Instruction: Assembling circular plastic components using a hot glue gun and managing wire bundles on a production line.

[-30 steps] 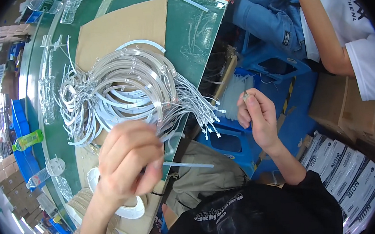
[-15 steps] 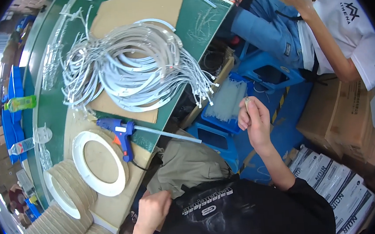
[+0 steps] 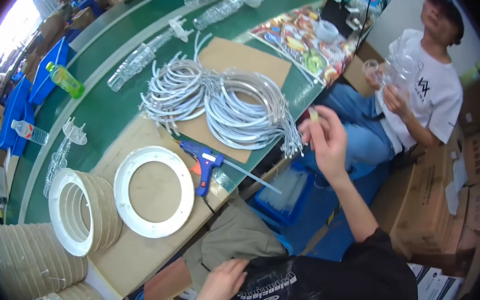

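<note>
We note the right hand (image 3: 329,142) pinching a small pale piece (image 3: 314,115) near glossy coiled tubing (image 3: 229,129); left hand (image 3: 224,279) loosely curled by black shirt (image 3: 331,282), palm hidden, contents we cannot tell. Smooth white ring (image 3: 122,194) on tan board (image 3: 141,264), blue glue gun (image 3: 209,159) alongside. Green bench (image 3: 103,116) curves behind; cardboard cartons (image 3: 420,217) right.

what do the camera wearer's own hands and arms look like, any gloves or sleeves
The left hand and right hand wear no gloves, and no watch shows on either wrist. The right sleeve is short and black, part of a black shirt with pale lettering; the left sleeve isn't visible.
</note>
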Demonstrator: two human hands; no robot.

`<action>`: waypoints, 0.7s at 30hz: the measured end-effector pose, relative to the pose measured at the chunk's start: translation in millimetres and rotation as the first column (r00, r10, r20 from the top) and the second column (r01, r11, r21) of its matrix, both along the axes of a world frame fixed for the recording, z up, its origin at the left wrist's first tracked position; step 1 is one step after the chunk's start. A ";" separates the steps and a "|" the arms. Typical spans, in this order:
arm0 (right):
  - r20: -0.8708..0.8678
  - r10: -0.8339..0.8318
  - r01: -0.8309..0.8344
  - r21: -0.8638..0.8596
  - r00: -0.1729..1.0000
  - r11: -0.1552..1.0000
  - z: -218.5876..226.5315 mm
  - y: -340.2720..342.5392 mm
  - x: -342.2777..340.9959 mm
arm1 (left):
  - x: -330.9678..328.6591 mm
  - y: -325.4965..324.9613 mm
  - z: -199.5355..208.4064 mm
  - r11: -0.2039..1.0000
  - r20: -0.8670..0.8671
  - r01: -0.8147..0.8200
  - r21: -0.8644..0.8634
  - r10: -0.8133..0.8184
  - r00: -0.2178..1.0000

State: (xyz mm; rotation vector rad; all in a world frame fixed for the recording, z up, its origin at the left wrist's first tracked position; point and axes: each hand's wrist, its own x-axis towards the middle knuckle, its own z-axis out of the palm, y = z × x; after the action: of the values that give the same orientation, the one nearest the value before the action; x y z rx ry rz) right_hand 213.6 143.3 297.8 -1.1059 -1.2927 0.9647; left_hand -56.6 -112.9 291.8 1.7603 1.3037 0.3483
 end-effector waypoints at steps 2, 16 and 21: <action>0.239 0.008 -0.017 0.038 0.971 0.999 2.5 55.2 -3.9 | -0.2 -11.6 -5.4 0.999 0.087 0.022 -0.025 -0.020 0.996; 0.889 0.147 -0.357 0.019 0.433 0.934 -7.4 202.4 -100.6 | -36.2 -27.7 -21.7 0.972 0.104 -0.235 -0.017 0.236 0.966; 0.883 0.449 -0.369 -0.375 0.139 0.851 4.1 187.5 -155.9 | -39.6 -16.7 -37.9 0.989 0.171 -0.148 0.030 0.140 0.975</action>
State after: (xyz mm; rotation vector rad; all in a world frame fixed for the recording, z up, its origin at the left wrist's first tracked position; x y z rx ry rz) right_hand 57.7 330.8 301.9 -1.5024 -2.7616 0.6354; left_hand -96.3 -129.6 253.9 1.6367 1.3124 0.5985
